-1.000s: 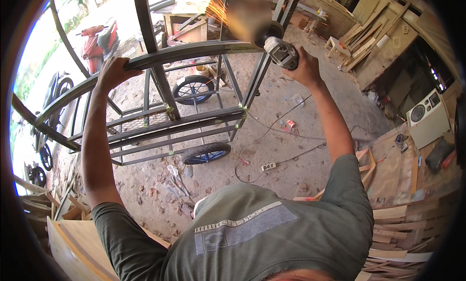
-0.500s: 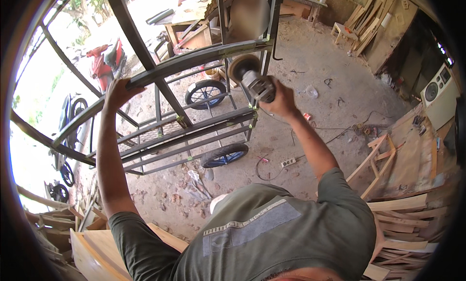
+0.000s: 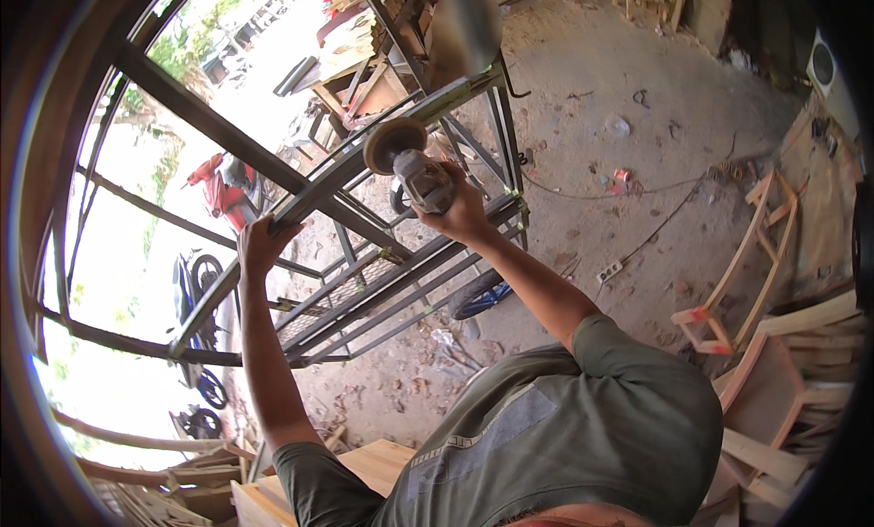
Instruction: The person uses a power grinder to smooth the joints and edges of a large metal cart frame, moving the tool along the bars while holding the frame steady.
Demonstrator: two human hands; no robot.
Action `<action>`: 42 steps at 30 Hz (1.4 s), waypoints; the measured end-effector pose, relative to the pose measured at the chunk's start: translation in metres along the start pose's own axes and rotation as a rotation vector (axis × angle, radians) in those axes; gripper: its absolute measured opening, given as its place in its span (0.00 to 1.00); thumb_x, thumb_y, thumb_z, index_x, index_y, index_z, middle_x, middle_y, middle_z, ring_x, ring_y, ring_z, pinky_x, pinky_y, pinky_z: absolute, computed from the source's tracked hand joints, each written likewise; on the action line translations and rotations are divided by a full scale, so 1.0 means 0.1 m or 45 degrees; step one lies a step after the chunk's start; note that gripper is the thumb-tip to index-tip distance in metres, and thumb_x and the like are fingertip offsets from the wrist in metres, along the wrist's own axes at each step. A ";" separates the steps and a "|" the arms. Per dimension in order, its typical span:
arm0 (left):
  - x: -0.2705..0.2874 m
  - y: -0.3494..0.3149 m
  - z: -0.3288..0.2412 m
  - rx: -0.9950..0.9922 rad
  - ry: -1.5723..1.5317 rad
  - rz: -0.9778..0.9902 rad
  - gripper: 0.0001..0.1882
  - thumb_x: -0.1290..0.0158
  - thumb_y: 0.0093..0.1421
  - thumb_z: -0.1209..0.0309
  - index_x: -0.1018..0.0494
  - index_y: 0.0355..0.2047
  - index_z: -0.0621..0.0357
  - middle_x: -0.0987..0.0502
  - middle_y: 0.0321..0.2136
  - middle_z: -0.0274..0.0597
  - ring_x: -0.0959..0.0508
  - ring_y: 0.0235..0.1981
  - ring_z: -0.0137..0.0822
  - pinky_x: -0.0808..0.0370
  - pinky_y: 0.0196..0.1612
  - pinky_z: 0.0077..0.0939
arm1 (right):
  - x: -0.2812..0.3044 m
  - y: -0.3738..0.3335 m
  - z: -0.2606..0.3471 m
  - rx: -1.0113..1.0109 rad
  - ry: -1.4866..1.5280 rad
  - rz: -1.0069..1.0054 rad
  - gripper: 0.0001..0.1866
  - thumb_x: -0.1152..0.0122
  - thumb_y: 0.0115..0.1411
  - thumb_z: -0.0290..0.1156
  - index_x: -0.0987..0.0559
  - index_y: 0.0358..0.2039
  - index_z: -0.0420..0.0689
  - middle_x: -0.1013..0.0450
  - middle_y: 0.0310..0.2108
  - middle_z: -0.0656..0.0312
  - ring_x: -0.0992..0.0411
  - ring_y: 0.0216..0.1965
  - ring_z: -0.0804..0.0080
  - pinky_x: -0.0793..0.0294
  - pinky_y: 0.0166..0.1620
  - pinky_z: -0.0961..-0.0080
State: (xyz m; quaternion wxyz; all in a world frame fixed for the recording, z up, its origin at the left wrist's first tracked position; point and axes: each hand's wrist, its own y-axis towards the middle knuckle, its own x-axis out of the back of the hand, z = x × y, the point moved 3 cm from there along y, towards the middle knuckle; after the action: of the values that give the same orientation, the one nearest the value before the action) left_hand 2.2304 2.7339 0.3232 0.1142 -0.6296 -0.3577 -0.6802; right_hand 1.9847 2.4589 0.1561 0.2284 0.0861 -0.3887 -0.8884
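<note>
My right hand (image 3: 458, 207) grips an angle grinder (image 3: 424, 183) by its body. The grinder's round brown disc (image 3: 387, 143) lies at the curved dark metal bar of a welded frame (image 3: 314, 192); I cannot tell whether it touches. Farther left and nearer on that bar, my left hand (image 3: 264, 247) is wrapped over the metal with its fingers on top. The frame has several crossing bars, a mesh panel (image 3: 350, 295) low down and a spoked wheel (image 3: 478, 295) with a black tyre beneath it.
A power strip (image 3: 609, 272) with a cord lies on the dirt floor at right. Wooden frames (image 3: 742, 272) and stacked boards (image 3: 810, 327) stand beyond it. Light wooden planks (image 3: 364, 468) are close by my left elbow. A red motorbike (image 3: 218, 195) is parked at far left.
The grinder has moved left along the curved bar, toward my left hand. My left hand keeps hold of the bar. The whole view has turned and shifted.
</note>
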 end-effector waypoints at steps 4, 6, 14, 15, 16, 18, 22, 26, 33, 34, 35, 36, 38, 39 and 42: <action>0.01 -0.02 -0.02 -0.079 -0.001 -0.061 0.29 0.31 0.52 0.43 0.21 0.26 0.59 0.20 0.20 0.49 0.17 0.24 0.49 0.24 0.31 0.41 | -0.19 0.02 0.22 -0.094 0.065 -0.115 0.42 0.20 0.47 0.40 0.33 0.59 0.39 0.19 0.40 0.50 0.17 0.38 0.53 0.16 0.41 0.62; 0.02 -0.02 0.01 0.048 0.070 0.073 0.27 0.31 0.53 0.44 0.19 0.29 0.59 0.19 0.21 0.48 0.16 0.25 0.49 0.24 0.32 0.41 | -0.26 0.04 0.28 -0.136 0.190 -0.242 0.39 0.21 0.46 0.40 0.30 0.56 0.43 0.19 0.38 0.51 0.17 0.36 0.51 0.16 0.40 0.60; 0.09 -0.01 -0.14 0.059 0.131 0.104 0.22 0.30 0.53 0.48 0.16 0.35 0.54 0.15 0.27 0.46 0.14 0.31 0.48 0.21 0.34 0.40 | -0.37 -0.07 0.23 -0.288 0.177 -0.179 0.46 0.20 0.48 0.39 0.36 0.61 0.36 0.23 0.47 0.47 0.20 0.48 0.55 0.20 0.51 0.62; 0.10 -0.01 -0.18 0.064 0.129 0.114 0.22 0.30 0.53 0.48 0.16 0.35 0.53 0.15 0.27 0.46 0.14 0.31 0.48 0.21 0.35 0.40 | -0.37 -0.07 0.22 -0.284 0.178 -0.186 0.46 0.20 0.48 0.39 0.36 0.62 0.36 0.23 0.48 0.47 0.20 0.48 0.54 0.20 0.50 0.62; 0.11 0.00 -0.21 0.069 0.127 0.124 0.22 0.30 0.53 0.48 0.16 0.36 0.53 0.15 0.27 0.46 0.14 0.31 0.48 0.21 0.35 0.40 | -0.36 -0.07 0.20 -0.280 0.179 -0.193 0.46 0.19 0.48 0.39 0.35 0.62 0.36 0.23 0.48 0.46 0.20 0.48 0.53 0.20 0.50 0.62; 0.12 -0.01 -0.24 0.065 0.107 0.121 0.21 0.30 0.53 0.49 0.15 0.37 0.52 0.15 0.27 0.45 0.14 0.31 0.47 0.21 0.35 0.40 | -0.36 -0.09 0.18 -0.264 0.146 -0.184 0.46 0.19 0.47 0.39 0.35 0.62 0.36 0.24 0.48 0.46 0.20 0.48 0.51 0.19 0.50 0.61; 0.09 -0.02 -0.17 0.036 0.062 0.113 0.20 0.30 0.53 0.50 0.14 0.37 0.51 0.14 0.28 0.44 0.13 0.31 0.45 0.20 0.35 0.38 | -0.33 -0.21 0.01 -0.260 0.076 -0.150 0.46 0.20 0.45 0.40 0.32 0.62 0.39 0.25 0.50 0.47 0.21 0.48 0.49 0.18 0.49 0.59; 0.08 -0.01 -0.14 0.031 0.084 0.103 0.21 0.29 0.52 0.50 0.15 0.36 0.52 0.14 0.27 0.44 0.13 0.30 0.44 0.21 0.34 0.38 | -0.24 -0.31 -0.20 -0.269 0.015 -0.114 0.43 0.21 0.44 0.42 0.28 0.61 0.44 0.25 0.52 0.50 0.21 0.48 0.50 0.17 0.49 0.59; 0.07 -0.02 -0.11 0.067 0.018 0.095 0.23 0.29 0.51 0.47 0.16 0.32 0.55 0.16 0.24 0.45 0.14 0.27 0.45 0.22 0.31 0.39 | 0.10 -0.25 -0.39 -0.089 -0.116 -0.245 0.47 0.21 0.42 0.41 0.34 0.62 0.45 0.21 0.48 0.53 0.18 0.43 0.51 0.16 0.46 0.60; 0.07 -0.02 -0.09 0.068 0.008 0.096 0.24 0.29 0.51 0.47 0.17 0.31 0.56 0.16 0.24 0.46 0.14 0.27 0.45 0.23 0.31 0.40 | 0.17 -0.22 -0.42 -0.055 -0.107 -0.287 0.47 0.20 0.42 0.41 0.34 0.62 0.45 0.21 0.49 0.54 0.18 0.43 0.51 0.15 0.45 0.60; 0.06 0.00 -0.10 0.066 0.031 0.097 0.24 0.29 0.51 0.47 0.17 0.30 0.56 0.16 0.24 0.46 0.14 0.27 0.45 0.23 0.31 0.40 | 0.24 -0.22 -0.51 -0.188 -0.089 -0.261 0.46 0.20 0.43 0.41 0.32 0.61 0.44 0.21 0.47 0.52 0.18 0.43 0.52 0.15 0.44 0.60; 0.06 0.01 -0.09 0.072 0.056 0.100 0.24 0.29 0.51 0.47 0.17 0.30 0.56 0.17 0.23 0.47 0.14 0.27 0.46 0.23 0.30 0.40 | 0.32 -0.21 -0.54 -0.177 -0.096 -0.277 0.45 0.20 0.43 0.41 0.32 0.61 0.43 0.21 0.46 0.52 0.18 0.42 0.52 0.16 0.44 0.61; 0.04 0.01 -0.08 0.057 0.055 0.091 0.24 0.29 0.51 0.47 0.18 0.29 0.57 0.17 0.23 0.48 0.15 0.27 0.46 0.23 0.30 0.40 | 0.47 -0.16 -0.60 -0.154 -0.114 -0.309 0.44 0.20 0.45 0.41 0.31 0.60 0.43 0.20 0.44 0.50 0.18 0.42 0.52 0.16 0.44 0.61; 0.03 0.02 -0.07 0.036 0.028 0.077 0.24 0.29 0.51 0.47 0.18 0.29 0.57 0.17 0.22 0.48 0.15 0.27 0.47 0.23 0.30 0.40 | 0.51 -0.15 -0.61 -0.142 -0.148 -0.357 0.43 0.20 0.46 0.42 0.30 0.60 0.42 0.20 0.42 0.48 0.18 0.42 0.54 0.16 0.43 0.61; 0.02 0.02 -0.05 0.015 0.036 0.074 0.25 0.29 0.51 0.47 0.18 0.29 0.58 0.18 0.22 0.49 0.15 0.27 0.49 0.23 0.30 0.41 | 0.59 -0.14 -0.57 -0.140 -0.146 -0.346 0.43 0.21 0.46 0.42 0.30 0.60 0.42 0.20 0.43 0.49 0.18 0.42 0.55 0.17 0.44 0.62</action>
State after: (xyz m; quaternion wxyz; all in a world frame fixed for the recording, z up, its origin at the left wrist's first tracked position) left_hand 2.2270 2.7298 0.3256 0.1429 -0.6292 -0.3417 -0.6833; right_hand 1.9472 2.4022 0.1089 0.0880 0.0743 -0.3367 -0.9345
